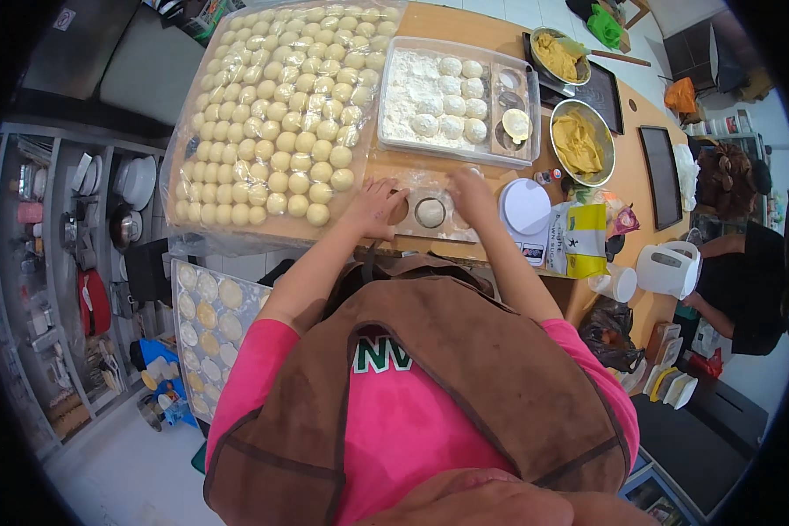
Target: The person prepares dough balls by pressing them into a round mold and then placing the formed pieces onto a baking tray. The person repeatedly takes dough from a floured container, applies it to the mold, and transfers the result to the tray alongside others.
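On the near edge of the table lies a floured wooden mould [465, 231] with round hollows. A pale dough round [430, 212] sits in one hollow. My left hand [375, 209] grips the mould's left end, thumb and fingers around the other hollow. My right hand [472, 198] is closed at the far right side of the mould, its fingertips mostly hidden. Just beyond, a clear plastic tray [458, 156] holds flour, several floured dough balls [453, 106] and a second wooden mould [510, 77] with a pale round cup [516, 124] on it.
Many dough balls [300, 142] lie under clear plastic at left. Right of me stand a white kitchen scale [524, 210], a yellow-white packet [585, 237] and two metal bowls [602, 176] of yellow filling. A tray of pressed rounds [181, 329] is low at left. A person [754, 285] holds a white jug [666, 270].
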The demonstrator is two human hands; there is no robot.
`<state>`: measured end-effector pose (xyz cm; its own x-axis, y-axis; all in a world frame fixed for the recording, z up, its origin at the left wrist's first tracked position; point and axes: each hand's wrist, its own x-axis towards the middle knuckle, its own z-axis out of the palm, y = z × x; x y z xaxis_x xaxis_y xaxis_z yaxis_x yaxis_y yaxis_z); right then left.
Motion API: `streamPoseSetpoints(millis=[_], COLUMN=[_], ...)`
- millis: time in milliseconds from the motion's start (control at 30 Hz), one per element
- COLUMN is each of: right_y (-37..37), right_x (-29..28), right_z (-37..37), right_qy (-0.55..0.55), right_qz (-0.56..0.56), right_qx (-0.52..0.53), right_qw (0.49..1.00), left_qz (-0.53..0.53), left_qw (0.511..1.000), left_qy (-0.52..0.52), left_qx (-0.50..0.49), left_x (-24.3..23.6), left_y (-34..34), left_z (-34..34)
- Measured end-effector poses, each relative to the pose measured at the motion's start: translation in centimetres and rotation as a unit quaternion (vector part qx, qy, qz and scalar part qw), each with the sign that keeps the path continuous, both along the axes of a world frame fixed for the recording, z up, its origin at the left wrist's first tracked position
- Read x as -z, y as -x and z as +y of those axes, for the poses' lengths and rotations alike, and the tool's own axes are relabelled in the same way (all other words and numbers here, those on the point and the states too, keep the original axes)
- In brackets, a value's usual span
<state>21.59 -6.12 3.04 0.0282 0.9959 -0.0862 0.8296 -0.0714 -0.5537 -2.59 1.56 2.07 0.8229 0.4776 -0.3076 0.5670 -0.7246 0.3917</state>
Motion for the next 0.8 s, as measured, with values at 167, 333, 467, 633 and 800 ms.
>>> streamPoseSetpoints(millis=[167, 333, 467, 633, 800], right_y=[-4.4, -4.2, -0.2, 3.4, 4.6], right_x=[2.7, 0.5, -3.4, -1.8, -0.9], right_z=[0.5, 1.2, -0.4, -2.5, -2.2], right_qy=[0.021, 0.022, 0.072, 0.043, 0.031], right_qz=[-0.131, -0.091, -0.044, -0.06, -0.104], right_qx=[0.039, 0.035, -0.025, -0.083, -0.094], right_qw=[0.99, 0.995, 0.996, 0.994, 0.99], left_qz=[-0.001, 0.009, 0.034, 0.053, 0.056], left_qw=[1.0, 1.0, 0.999, 0.998, 0.998], left_qy=[-0.018, -0.01, -0.013, -0.014, -0.022], left_qx=[0.019, 0.014, 0.017, 0.038, 0.035], left_x=[0.7, 0.6, 0.5, 0.1, 0.5], left_y=[-0.3, -0.1, 0.0, -0.1, -0.3], left_z=[0.3, 0.2, 0.0, 0.3, 0.2])
